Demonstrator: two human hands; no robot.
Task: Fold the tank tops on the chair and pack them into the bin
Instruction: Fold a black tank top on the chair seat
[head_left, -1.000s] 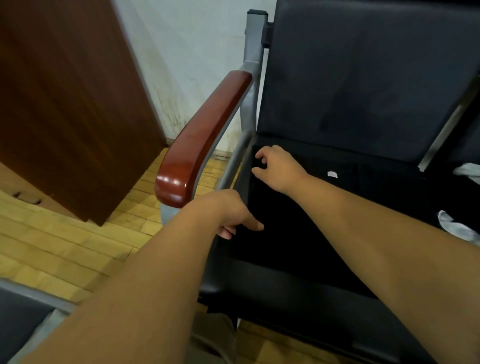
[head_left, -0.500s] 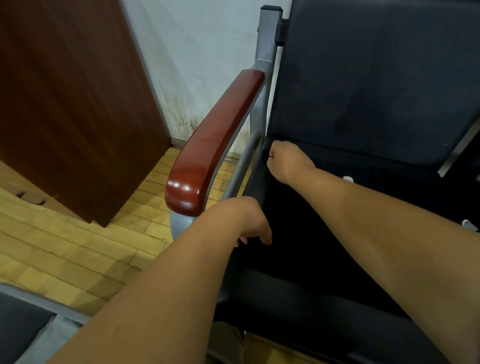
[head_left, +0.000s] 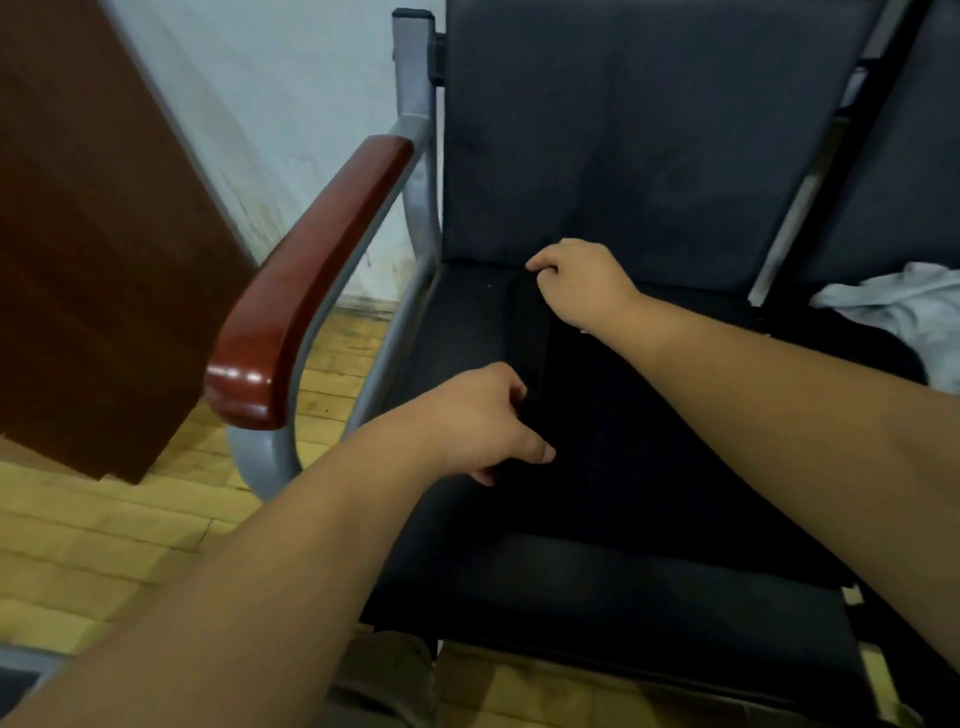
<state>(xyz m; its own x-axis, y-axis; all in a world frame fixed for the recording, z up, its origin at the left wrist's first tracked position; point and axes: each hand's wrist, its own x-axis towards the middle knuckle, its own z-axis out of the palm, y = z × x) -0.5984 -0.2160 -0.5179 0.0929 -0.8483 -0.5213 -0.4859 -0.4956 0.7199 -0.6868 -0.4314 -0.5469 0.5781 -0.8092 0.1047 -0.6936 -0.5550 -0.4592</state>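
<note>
Black tank top (head_left: 649, 441) edge sits pinched in my left hand (head_left: 483, 421) and right hand (head_left: 582, 280); uneven pulling could skew the fold.

Dim, soft, motion-blurred; warped edges

The chair (head_left: 597, 597) is filling the middle and right of the frame, its backrest (head_left: 623, 130) rising at the top and its armrest (head_left: 311, 280) running along the left side of the seat. The tank top (head_left: 649, 441) is lying on the seat, reaching toward the right. The left hand (head_left: 478, 421) is gripping its near left edge at centre frame. The right hand (head_left: 582, 283) is gripping its far left corner just above, in front of the backrest. Another garment (head_left: 909, 306) is lying on the neighbouring chair (head_left: 898, 182) at the right edge. A panel (head_left: 104, 234) is standing at upper left, before the wall (head_left: 291, 78), over the floor (head_left: 104, 519) at lower left.
</note>
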